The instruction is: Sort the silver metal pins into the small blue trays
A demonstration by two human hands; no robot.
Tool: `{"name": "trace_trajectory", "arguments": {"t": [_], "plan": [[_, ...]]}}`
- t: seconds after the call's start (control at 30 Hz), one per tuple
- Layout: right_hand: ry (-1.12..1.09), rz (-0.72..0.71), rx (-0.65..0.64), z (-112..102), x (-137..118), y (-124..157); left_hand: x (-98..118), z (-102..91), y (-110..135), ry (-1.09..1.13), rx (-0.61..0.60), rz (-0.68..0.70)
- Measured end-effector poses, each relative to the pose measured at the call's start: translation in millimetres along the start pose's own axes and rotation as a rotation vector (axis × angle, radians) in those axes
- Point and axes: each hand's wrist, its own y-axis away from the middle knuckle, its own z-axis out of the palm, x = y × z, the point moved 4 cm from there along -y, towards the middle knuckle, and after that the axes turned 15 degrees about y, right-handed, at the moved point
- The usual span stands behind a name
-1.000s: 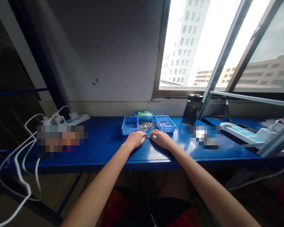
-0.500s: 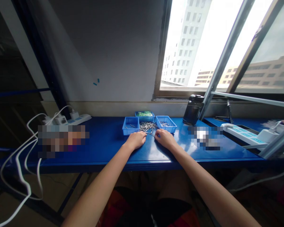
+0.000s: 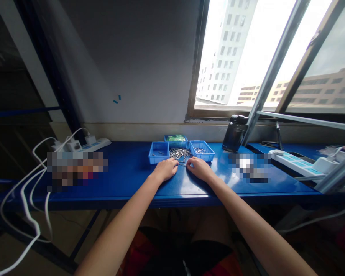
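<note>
While resting on the blue bench point(image 3: 126, 172) near its front edge, my left hand point(image 3: 164, 170) and right hand point(image 3: 200, 168) are loosely curled, fingertips meeting at a thin pin point(image 3: 183, 165); I cannot tell whether they grip it. Toward the far edge, the pin pile point(image 3: 178, 153) lies between two blue trays point(image 3: 158, 152).

Blue worktop point(image 3: 126, 172): loose pile of metal pins point(image 3: 179, 153) at centre, btwn a left tray point(image 3: 158, 152) and a right tray point(image 3: 201, 150), both blue plastic. A back tray point(image 3: 175, 138) w/ green bits sits just behind the pile. White power strip point(image 3: 94, 145) at far left, a second strip point(image 3: 296, 163) at right. Dark jar point(image 3: 234, 133) stands near the right tray.
</note>
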Motion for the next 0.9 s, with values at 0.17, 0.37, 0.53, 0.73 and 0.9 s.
{"name": "trace_trajectory", "arguments": {"t": [0.17, 0.37, 0.53, 0.73, 0.9], "plan": [[-0.103, -0.128, 0.003, -3, -6, 1, 2, -1.6, 0, 0.006, -0.011, 0.01], [-0.137, -0.136, 0.008, -2, -6, 1, 4, -2.5, 0, 0.007, -0.026, 0.005], [-0.103, -0.14, 0.007, 0, -6, 1, 4, -3.5, 0, 0.017, -0.014, 0.003], [-0.091, -0.165, 0.007, 0, -7, 2, 7, -5.2, 0, 0.059, 0.024, 0.04], [-0.125, -0.205, 0.019, -1, -10, 1, 14, -11.5, 2, 0.119, 0.1, 0.11]]}}
